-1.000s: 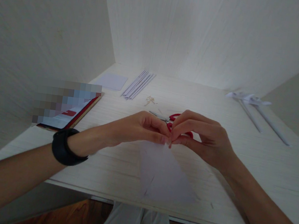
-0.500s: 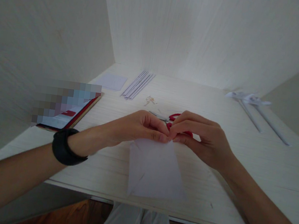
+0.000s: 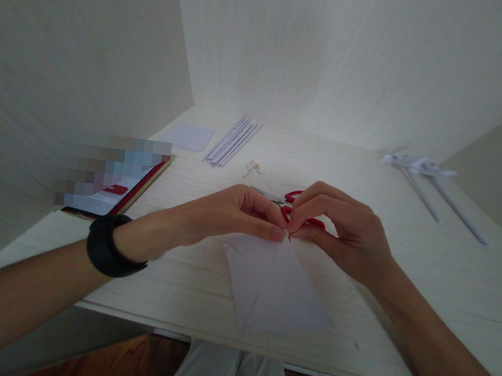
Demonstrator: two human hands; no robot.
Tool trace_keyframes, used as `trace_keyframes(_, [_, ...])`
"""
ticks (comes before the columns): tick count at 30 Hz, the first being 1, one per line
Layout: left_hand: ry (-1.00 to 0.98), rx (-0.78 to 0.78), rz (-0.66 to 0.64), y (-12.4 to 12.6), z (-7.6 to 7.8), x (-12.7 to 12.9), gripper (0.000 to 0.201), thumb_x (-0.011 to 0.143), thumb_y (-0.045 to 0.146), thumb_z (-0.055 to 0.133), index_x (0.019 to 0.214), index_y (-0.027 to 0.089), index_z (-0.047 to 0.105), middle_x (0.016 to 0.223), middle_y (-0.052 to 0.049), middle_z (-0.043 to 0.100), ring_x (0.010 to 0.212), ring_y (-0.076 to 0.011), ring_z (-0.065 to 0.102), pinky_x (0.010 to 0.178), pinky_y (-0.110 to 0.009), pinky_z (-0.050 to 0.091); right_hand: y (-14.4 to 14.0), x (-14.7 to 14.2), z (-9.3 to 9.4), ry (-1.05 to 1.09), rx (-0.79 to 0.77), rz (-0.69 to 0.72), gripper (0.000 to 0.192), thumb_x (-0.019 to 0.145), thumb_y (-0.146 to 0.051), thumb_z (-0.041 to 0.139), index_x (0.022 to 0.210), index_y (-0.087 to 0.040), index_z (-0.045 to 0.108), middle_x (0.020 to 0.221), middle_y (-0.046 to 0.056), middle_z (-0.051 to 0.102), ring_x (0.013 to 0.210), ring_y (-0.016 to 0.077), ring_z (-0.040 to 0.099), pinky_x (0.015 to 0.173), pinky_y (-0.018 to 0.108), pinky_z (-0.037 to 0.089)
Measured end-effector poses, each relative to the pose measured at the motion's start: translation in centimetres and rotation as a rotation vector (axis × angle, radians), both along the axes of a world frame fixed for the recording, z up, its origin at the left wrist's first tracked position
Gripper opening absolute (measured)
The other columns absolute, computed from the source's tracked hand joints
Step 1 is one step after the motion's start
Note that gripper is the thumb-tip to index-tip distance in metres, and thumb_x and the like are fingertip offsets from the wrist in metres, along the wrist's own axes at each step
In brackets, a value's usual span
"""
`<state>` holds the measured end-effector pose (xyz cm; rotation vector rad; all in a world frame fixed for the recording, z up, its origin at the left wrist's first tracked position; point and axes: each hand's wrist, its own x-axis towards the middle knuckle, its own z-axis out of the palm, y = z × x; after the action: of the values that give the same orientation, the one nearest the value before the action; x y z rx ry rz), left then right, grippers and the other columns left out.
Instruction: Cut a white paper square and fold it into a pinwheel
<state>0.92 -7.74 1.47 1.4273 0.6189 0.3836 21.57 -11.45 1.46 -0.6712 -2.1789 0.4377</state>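
White paper sheet [image 3: 279, 290], thin, slanted, top pinched in both hands [image 3: 247, 215].

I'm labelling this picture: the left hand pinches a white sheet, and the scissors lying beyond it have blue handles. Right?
The handle colour is wrong: the head view shows the scissors are red-handled. The left hand does pinch a white sheet, and they do lie beyond it.

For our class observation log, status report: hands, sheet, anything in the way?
Left hand, right hand: both pinching white sheet at far edge. Near part ungripped. Scissors just beyond hands, partly hidden, not over sheet.
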Motion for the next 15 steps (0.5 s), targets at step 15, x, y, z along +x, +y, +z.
trace_keyframes(15, [0.035, -0.013, -0.002, 0.12, -0.40, -0.04, 0.010, 0.070, 0.028, 0.077, 0.070, 0.018, 0.075, 0.065, 0.002, 0.065, 0.061, -0.0089, 0.052, 0.057, -0.021, 0.037, 0.02, -0.17, 0.15, -0.086, 0.064, 0.025, 0.013, 0.094, -0.021, 0.058, 0.087, -0.023, 0.070, 0.086, 0.003, 0.066, 0.081, 0.0154, 0.062, 0.075, 0.029, 0.052])
